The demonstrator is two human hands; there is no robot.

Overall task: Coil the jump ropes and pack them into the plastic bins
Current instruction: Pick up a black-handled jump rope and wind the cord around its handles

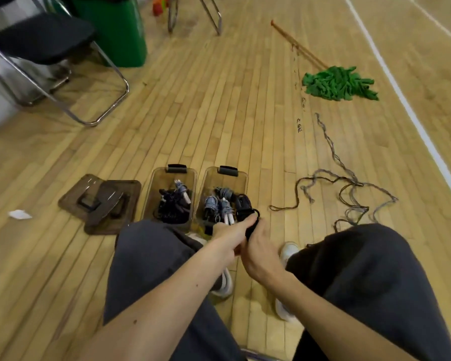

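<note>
Some small dark marks on the floorboards (pixel 300 123) to the far right may be writing, but they are too blurred to read.

Both hands meet over the near end of the right bin (pixel 241 178). The left hand (pixel 231 231) has its fingers curled round a black coiled rope (pixel 250 217), and the right hand (pixel 261 246) wraps it from the right side. The bundle's long axis runs near to far, with a loop sticking out at its far end.

The right bin and the left bin (pixel 156 183) stand side by side, touching, with their long axes near to far and their dark latches at the far ends. The right bin holds grey bundles (pixel 211 204) lying roughly near to far. The left bin holds a dark bundle (pixel 171 207) with a grey one on top.

Two brown lids (pixel 102 201) overlap just left of the bins. Loose ropes (pixel 349 183) sprawl on the floor to the right, and one strand trails off to the far side. A green mop (pixel 339 83) lies beyond them with its handle pointing far-left.
</note>
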